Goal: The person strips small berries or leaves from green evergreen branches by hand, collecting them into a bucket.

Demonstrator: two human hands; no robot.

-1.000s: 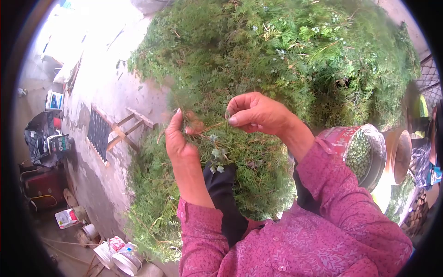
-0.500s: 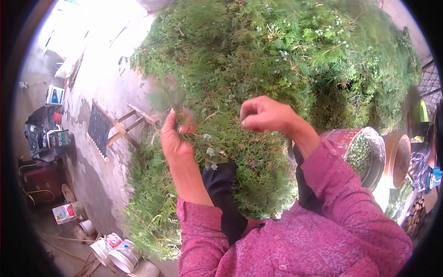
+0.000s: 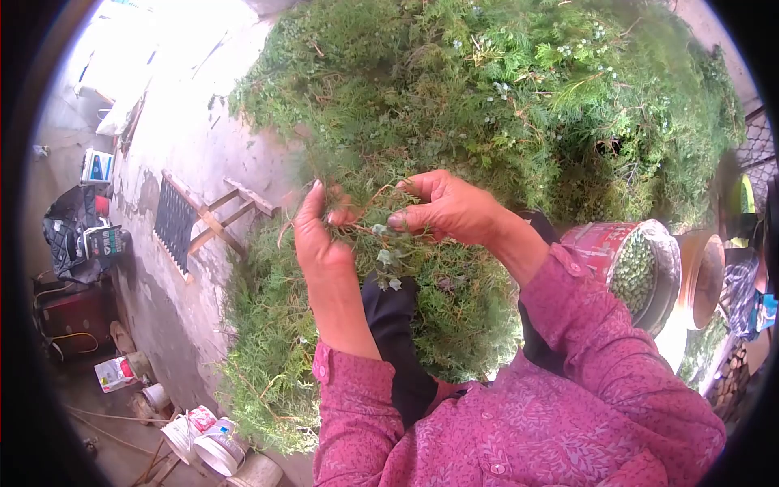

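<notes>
My left hand (image 3: 323, 235) is closed around an evergreen sprig with small pale blue-green seed cones (image 3: 389, 256) hanging below it. The leafy end past my left fingers is blurred. Beside the sprig, my right hand (image 3: 446, 209) has its thumb and forefinger parted, the thumb tip close to the cones; its palm is hidden. Under and beyond both hands lies a big heap of cut evergreen branches (image 3: 454, 105), with pale cones showing among the foliage. On the right, a red-and-white bucket (image 3: 591, 243) holds many green cones (image 3: 634, 274).
A tan bucket (image 3: 699, 276) stands beyond the red one. Left of the heap, a wooden folding stool (image 3: 217, 219) lies on the concrete floor. White buckets (image 3: 217, 448) are at lower left, a black bag (image 3: 69, 227) at far left. My dark-trousered leg (image 3: 393, 341) is amid the branches.
My right hand has moved left to the sprig, and its curled fingers have parted. My left hand has shifted slightly right, still holding the sprig.
</notes>
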